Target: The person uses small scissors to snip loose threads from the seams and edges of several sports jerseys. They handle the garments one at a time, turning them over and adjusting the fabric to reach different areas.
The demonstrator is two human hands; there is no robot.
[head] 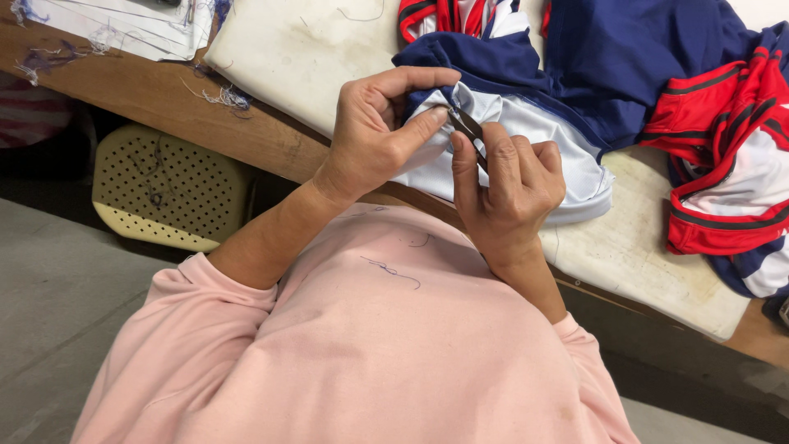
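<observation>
Head view: at frame centre the left hand (374,136) pinches the blue-and-white garment (526,123), fingers clamped to bunch its seam taut. The right hand (509,185) has its fingers closed around small thread snips (466,125), blades touching that fold. The garment lies on the padded counter (312,49).

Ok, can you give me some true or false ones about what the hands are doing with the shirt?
1. The left hand pinches the blue and white garment. True.
2. The right hand holds a small dark snipping tool. True.
3. The person's sleeves are green. False: they are pink.
4. The garment lies on the floor. False: it lies on a white pad on the wooden table.
5. Loose thread scraps lie on the table. True.
</observation>
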